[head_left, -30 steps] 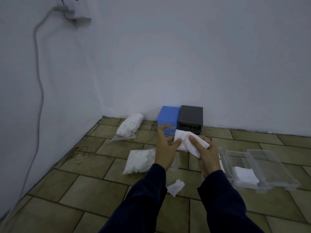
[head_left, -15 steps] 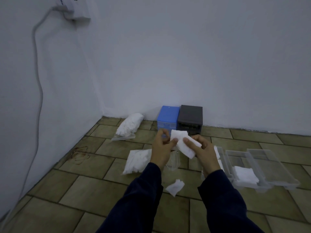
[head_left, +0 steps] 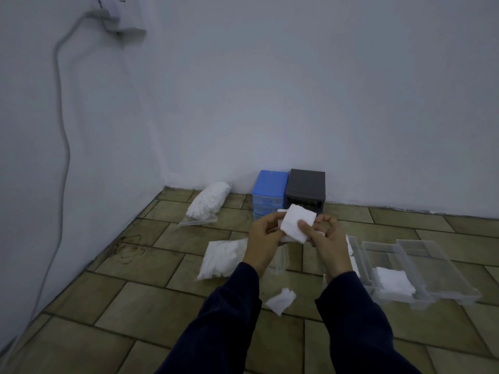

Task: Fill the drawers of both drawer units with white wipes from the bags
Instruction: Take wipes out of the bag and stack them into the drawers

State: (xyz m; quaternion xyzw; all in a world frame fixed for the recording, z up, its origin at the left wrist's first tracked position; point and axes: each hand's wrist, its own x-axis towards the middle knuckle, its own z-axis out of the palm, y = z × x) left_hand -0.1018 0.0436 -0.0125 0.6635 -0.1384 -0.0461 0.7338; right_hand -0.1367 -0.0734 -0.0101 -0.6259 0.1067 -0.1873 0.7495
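A folded white wipe (head_left: 295,222) is held up in front of me by both hands. My left hand (head_left: 266,240) grips its left edge and my right hand (head_left: 328,242) pinches its lower right part with the thumb on top. Behind it stand the blue drawer unit (head_left: 270,188) and the black drawer unit (head_left: 307,186) against the wall. Clear drawers (head_left: 421,268) lie on the floor to the right, one holding a white wipe (head_left: 393,283). A bag of wipes (head_left: 225,257) lies left of my hands, another bag of wipes (head_left: 209,202) near the corner.
A crumpled wipe (head_left: 280,300) lies on the tiled floor between my forearms. A grey cable (head_left: 60,147) hangs down the left wall from a socket (head_left: 118,17). White walls meet at the corner on the left.
Both hands have folded the wipe into a smaller square and brought it closer together in front of the drawer units. The left hand has gone from open beside the wipe to gripping it.
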